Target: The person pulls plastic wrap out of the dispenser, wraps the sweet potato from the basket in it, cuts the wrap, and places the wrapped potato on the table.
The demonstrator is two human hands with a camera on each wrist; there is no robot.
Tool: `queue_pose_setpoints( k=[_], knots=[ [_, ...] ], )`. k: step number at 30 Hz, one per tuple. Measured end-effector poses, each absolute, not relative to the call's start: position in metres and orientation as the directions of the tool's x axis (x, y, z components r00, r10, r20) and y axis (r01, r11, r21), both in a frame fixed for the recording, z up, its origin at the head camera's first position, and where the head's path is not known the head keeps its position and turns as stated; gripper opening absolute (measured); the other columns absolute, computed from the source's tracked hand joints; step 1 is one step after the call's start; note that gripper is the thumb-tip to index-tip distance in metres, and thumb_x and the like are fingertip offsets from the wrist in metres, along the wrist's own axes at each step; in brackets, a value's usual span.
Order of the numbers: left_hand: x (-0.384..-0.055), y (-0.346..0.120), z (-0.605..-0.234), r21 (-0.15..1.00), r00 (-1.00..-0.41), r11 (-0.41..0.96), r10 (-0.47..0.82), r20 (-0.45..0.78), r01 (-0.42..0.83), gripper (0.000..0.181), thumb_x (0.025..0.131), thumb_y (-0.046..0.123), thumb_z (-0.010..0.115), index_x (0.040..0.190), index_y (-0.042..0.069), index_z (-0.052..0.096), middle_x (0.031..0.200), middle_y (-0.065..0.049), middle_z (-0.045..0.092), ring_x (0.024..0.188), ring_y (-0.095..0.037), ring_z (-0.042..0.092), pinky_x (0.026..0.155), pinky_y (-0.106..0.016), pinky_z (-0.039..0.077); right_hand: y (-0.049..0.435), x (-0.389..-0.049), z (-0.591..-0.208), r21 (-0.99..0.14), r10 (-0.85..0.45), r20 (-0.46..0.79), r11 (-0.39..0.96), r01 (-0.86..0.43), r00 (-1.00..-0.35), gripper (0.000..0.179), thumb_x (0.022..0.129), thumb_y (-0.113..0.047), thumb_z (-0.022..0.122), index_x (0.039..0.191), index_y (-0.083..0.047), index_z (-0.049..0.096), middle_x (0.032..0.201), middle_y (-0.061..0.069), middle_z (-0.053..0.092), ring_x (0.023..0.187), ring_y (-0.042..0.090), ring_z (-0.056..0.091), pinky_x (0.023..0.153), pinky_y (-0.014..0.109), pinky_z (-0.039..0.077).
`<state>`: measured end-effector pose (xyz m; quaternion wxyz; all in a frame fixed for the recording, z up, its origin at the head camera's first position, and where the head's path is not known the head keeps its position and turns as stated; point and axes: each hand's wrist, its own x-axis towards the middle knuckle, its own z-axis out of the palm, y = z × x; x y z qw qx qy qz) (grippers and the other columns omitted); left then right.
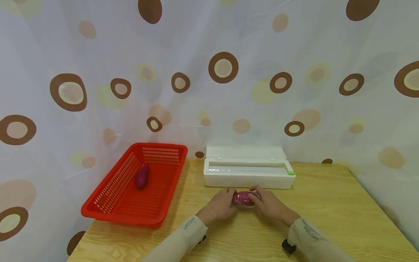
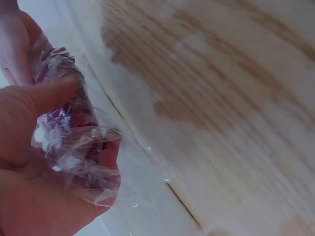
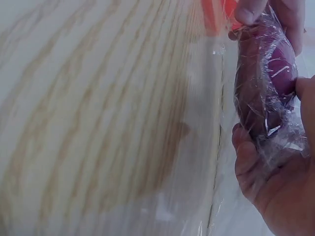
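Observation:
A purple sweet potato (image 1: 242,198) wrapped in clear cling film (image 3: 266,125) is held just above or on the table, between both hands. My left hand (image 1: 222,204) grips its left end. The right hand (image 1: 272,206) holds the other end, thumb on top. In the left wrist view, loose crumpled film (image 2: 93,164) gathers between the left thumb and fingers. Film also bunches over the right palm in the right wrist view. Just behind the hands stands a white cling film box (image 1: 247,181), its lid raised, with a roll inside.
To the left, a red plastic basket (image 1: 129,218) holds another purple sweet potato (image 1: 142,177). A green slider (image 1: 291,173) sits at the film box's right end. A patterned curtain (image 1: 248,105) hangs behind the wooden table (image 1: 340,207).

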<state>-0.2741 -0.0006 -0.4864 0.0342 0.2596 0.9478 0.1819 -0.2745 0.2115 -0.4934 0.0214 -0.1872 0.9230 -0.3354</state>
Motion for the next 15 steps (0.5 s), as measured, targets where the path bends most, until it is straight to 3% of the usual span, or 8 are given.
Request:
queue_pose_setpoints(
  k=[5, 10, 12, 15],
  knots=[
    [-0.278, -0.001, -0.486, 0.446, -0.877, 0.772, 0.475, 0.07, 0.454, 0.041, 0.094, 0.027, 0.058, 0.13, 0.008, 0.05, 0.104, -0.005, 0.044, 0.088, -0.013, 0.053, 0.08, -0.028, 0.048, 0.209, -0.274, -0.49, -0.6, -0.329, 0.159, 0.716, -0.356, -0.931, 0.033, 0.102, -0.028, 0.042, 0.116, -0.003, 0.057, 0.102, 0.007, 0.06, 0.093, 0.019, 0.057, 0.08, 0.039, 0.048],
    [-0.277, -0.003, -0.478, 0.523, -0.889, 0.747, 0.455, 0.049, 0.411, 0.049, 0.097, 0.031, 0.052, 0.138, 0.006, 0.042, 0.115, -0.01, 0.049, 0.1, -0.019, 0.056, 0.087, -0.034, 0.048, 0.209, -0.272, -0.488, -0.584, -0.341, 0.216, 0.705, -0.401, -0.915, 0.042, 0.103, -0.026, 0.038, 0.129, 0.006, 0.049, 0.125, 0.023, 0.053, 0.117, 0.039, 0.049, 0.096, 0.052, 0.038],
    [-0.277, -0.003, -0.476, 0.557, -0.89, 0.727, 0.453, 0.048, 0.4, 0.047, 0.099, 0.032, 0.049, 0.138, 0.007, 0.04, 0.12, -0.01, 0.051, 0.106, -0.021, 0.055, 0.09, -0.035, 0.046, 0.209, -0.272, -0.487, -0.591, -0.339, 0.225, 0.698, -0.405, -0.913, 0.041, 0.104, -0.025, 0.036, 0.128, 0.005, 0.049, 0.124, 0.022, 0.054, 0.117, 0.038, 0.05, 0.096, 0.052, 0.039],
    [-0.277, -0.005, -0.475, 0.582, -0.874, 0.691, 0.48, 0.075, 0.429, 0.041, 0.099, 0.033, 0.049, 0.132, 0.01, 0.045, 0.12, -0.007, 0.056, 0.109, -0.02, 0.056, 0.09, -0.035, 0.046, 0.208, -0.274, -0.488, -0.601, -0.321, 0.239, 0.692, -0.399, -0.916, 0.033, 0.104, -0.023, 0.034, 0.116, 0.0, 0.055, 0.108, 0.012, 0.062, 0.103, 0.029, 0.059, 0.087, 0.046, 0.046]
  ],
)
